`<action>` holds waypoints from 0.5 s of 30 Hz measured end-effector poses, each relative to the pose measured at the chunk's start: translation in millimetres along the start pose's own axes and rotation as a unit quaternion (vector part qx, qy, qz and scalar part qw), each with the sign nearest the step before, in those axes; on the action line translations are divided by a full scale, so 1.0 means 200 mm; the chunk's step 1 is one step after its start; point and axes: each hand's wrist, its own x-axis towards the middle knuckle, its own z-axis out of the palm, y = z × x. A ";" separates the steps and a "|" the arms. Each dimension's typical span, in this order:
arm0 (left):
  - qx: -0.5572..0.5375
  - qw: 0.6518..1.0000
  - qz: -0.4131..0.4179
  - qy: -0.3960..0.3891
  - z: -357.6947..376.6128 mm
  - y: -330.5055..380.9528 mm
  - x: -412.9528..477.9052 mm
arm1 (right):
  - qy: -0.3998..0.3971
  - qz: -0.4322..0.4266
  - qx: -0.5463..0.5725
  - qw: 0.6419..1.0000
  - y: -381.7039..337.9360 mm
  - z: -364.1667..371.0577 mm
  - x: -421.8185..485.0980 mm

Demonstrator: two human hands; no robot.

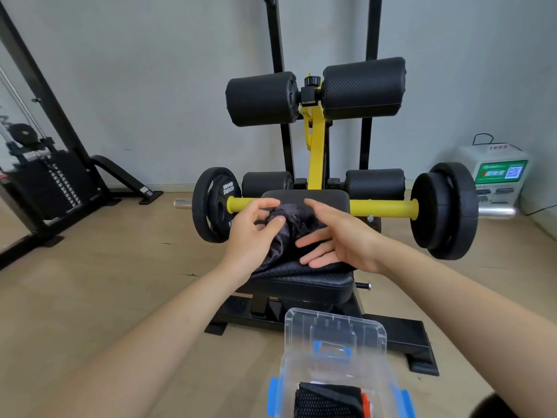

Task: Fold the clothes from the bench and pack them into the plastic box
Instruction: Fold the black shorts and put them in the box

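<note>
1. Nearest position: the clear plastic box (380,333) stands on the floor (120,282), below and behind both grips and directly in front of the tabletop (301,286). Its blue latches (275,396) hang off the side edges. A folded black mesh item (325,401) with an orange edge lies inside, at the near end.

2. Left grip (256,233): fingers curled, with the thumb pressed onto bunched fabric. It holds the dark garment (289,224).

3. Right grip (337,236): spread wide, with fingers straight and the palm turned toward the left grip. The fingertips touch the garment's lower right side. Nothing is clamped.

4. Task item: the dark garment sits between the two grips, gathered into a lump. Its lower edge trails on the tabletop pad beneath them. The pad's front edge shows bare, just below the grips.

5. Beyond the grips: a yellow bar (382,206) runs crosswise. It carries one weight plate (211,206) outboard of the left grip and stacked plates (446,209) outboard of the right grip. Both sets are well apart from the hands.

6. Farther back: black roller pads (364,86) stand above the grips on a yellow post, against the grey wall.

7. Open floor lies to the left of the left grip, bounded by a cable machine (51,182). A white cabinet (497,176) stands far right.
</note>
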 end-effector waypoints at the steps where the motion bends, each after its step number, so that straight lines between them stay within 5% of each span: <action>1: -0.008 1.000 0.000 -0.009 -0.01 0.00 -0.01 | -0.023 0.012 0.034 0.999 -0.01 0.00 0.02; 6: -0.014 0.995 0.030 -0.091 -0.04 0.00 -0.04 | -0.044 0.034 0.105 0.993 -0.02 0.00 0.13; 12: 0.010 0.972 0.060 -0.228 -0.06 -0.01 -0.08 | 0.006 -0.039 -0.001 0.999 0.02 -0.06 0.16; 15: 0.027 0.984 0.069 -0.164 -0.09 -0.03 -0.08 | 0.035 -0.067 -0.037 0.996 0.02 -0.09 0.16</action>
